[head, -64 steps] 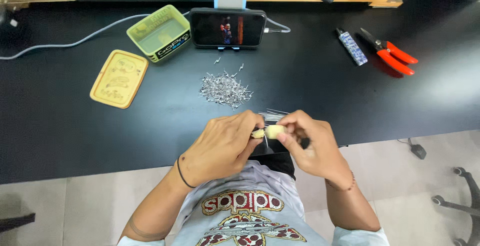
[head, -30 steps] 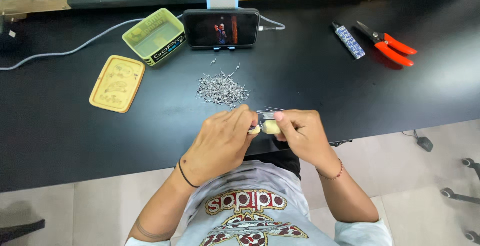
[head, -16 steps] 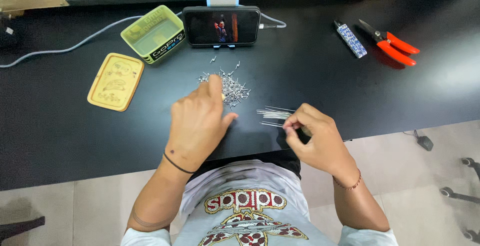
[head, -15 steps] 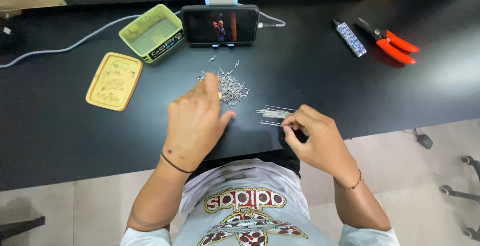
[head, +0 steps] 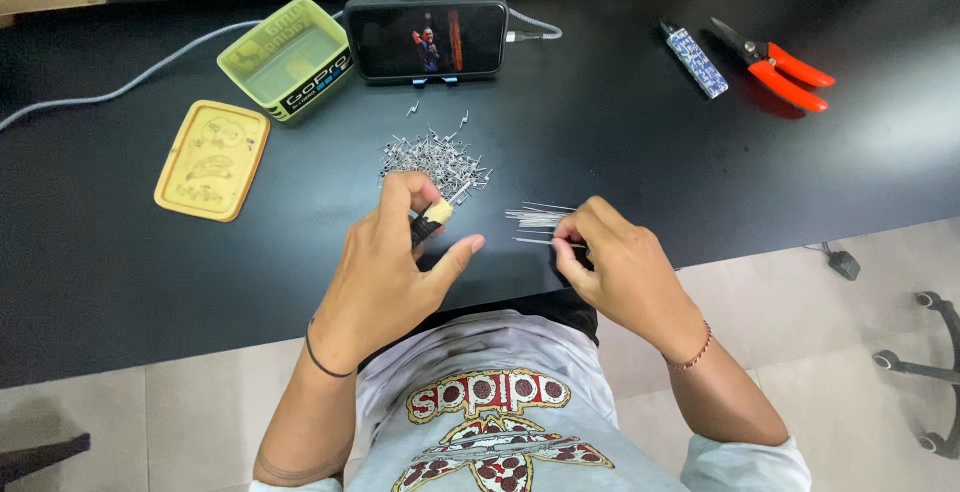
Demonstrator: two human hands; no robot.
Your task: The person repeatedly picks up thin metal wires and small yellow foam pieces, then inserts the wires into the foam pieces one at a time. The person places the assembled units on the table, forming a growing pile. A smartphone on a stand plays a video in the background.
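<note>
**Two hands at a heap of small metal pieces on a black surface**

Head view: one camera looks down on a black surface (head: pixel 620 122). Low in the middle of the frame, the left hand (head: pixel 395 262) is closed around one small pale, dark-tipped tool (head: pixel 433 220), its fingers curled about it just below one heap of tiny metal pieces (head: pixel 432 159); these are too many and too small to count. A few stray pieces lie just above the heap. To the right of centre, the right hand (head: pixel 615 267) pinches the end of one thin wire, beside one small bundle of straight wires (head: pixel 538 217) lying flat; the number of wires cannot be told. The two hands are apart.

At the top centre one phone (head: pixel 427 38) stands on its side in a blue holder, with one cable running off to each side. In the upper left sit one open yellow-green box (head: pixel 285 57) and, below it, one flat yellow lid (head: pixel 212 160). In the upper right lie one patterned pocket tool (head: pixel 694 59) and one pair of red-handled cutters (head: pixel 775 62).
</note>
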